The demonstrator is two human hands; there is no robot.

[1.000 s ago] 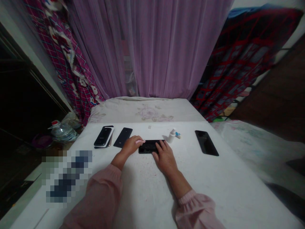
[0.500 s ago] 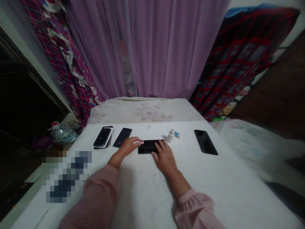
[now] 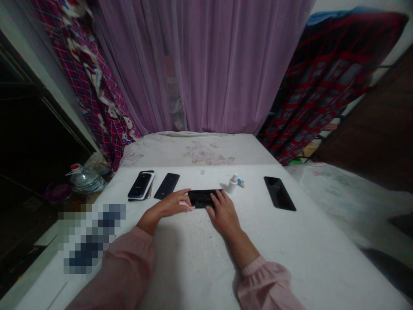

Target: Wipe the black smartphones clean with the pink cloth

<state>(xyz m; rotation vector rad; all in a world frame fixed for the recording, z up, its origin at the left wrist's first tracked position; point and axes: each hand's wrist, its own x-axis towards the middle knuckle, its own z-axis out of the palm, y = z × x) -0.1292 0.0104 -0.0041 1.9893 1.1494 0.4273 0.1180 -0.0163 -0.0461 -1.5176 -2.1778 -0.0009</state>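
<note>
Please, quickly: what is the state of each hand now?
Left hand: closed on a pink cloth, beside the black phone.
Right hand: open, fingers spread over that phone's right end.

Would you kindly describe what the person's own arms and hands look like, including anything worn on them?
The left sleeve and right sleeve are loose, plain dusty pink, and end short of the wrists; the right cuff is visibly gathered. The left hand and right hand are ungloved. No watch shows; rings are too small to tell.
</note>
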